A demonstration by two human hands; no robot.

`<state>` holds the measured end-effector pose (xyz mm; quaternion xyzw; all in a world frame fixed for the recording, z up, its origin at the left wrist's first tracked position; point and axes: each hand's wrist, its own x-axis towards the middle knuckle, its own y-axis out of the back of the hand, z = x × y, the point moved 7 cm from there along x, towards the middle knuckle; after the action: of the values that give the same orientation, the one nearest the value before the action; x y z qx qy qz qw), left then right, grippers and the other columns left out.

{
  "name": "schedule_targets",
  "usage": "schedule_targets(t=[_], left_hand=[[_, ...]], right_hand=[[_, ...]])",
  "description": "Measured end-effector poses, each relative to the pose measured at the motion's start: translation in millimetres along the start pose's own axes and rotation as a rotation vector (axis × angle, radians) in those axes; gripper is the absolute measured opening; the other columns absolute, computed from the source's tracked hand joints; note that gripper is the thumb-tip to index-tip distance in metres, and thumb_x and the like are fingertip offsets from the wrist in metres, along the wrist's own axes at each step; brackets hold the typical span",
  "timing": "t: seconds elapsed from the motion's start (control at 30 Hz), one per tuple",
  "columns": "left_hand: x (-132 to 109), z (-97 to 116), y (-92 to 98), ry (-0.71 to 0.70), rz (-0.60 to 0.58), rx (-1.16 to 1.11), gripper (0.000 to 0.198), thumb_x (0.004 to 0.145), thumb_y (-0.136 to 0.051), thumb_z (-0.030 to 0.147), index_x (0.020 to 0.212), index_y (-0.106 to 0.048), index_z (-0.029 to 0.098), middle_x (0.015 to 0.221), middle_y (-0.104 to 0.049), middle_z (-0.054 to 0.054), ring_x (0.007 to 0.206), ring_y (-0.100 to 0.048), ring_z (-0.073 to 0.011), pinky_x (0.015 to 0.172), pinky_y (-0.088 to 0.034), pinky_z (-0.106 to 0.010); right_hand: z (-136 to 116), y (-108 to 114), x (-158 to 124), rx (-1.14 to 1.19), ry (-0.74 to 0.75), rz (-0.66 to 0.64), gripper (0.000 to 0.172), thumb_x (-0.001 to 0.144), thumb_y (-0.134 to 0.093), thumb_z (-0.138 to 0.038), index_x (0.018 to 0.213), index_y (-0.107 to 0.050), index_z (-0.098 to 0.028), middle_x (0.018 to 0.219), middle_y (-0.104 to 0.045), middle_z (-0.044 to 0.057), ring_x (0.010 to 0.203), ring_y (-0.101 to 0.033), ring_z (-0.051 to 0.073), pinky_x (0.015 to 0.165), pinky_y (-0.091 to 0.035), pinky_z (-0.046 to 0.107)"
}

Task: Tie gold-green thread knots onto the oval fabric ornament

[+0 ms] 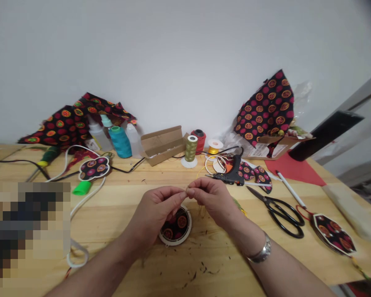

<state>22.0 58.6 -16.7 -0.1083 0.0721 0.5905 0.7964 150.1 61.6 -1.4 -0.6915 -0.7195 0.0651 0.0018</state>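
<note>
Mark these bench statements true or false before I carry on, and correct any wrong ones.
1. The left hand and right hand have their fingertips close together. True.
2. The bracelet is on the left wrist. False: the silver bracelet is on the right wrist.
3. The teal thread cone stands left of the open cardboard box in view. True.
4. The right hand holds the scissors. False: the scissors lie on the table.

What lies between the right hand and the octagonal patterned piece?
In the head view, the black scissors lie between the right hand and the octagonal piece, with green-yellow threads beside that hand.
</note>
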Motion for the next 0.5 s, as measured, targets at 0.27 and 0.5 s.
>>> schedule_targets(t=[0.27,0.5], left_hand=[[-0.9,4.6,0.6,-0.005,0.030,0.053,0.022,0.072,-0.063,0.037,0.071,-0.065,0.014,0.043,-0.043,0.007,0.040,-0.033,-0.0049,0.041,-0.026,-0.017],[-0.1,6.0,-0.7,-0.016,0.028,0.033,0.021,0.072,-0.062,0.036,0.068,-0.064,0.015,0.047,-0.048,0.006,0.041,-0.036,-0.0058,0.041,-0.028,-0.017]], right_hand=[[-8.6,3.0,0.7,-0.125,0.059,0.025,0.007,0.066,-0.062,-0.021,0.062,-0.059,-0.017,0.054,-0.052,-0.005,0.050,-0.042,0.008,0.047,-0.030,0.021],[-10.3,6.3,2.5,-0.167,0.078,0.024,0.008,0.069,-0.061,-0.020,0.062,-0.058,-0.017,0.055,-0.056,-0.004,0.049,-0.043,0.008,0.047,-0.032,0.021]])
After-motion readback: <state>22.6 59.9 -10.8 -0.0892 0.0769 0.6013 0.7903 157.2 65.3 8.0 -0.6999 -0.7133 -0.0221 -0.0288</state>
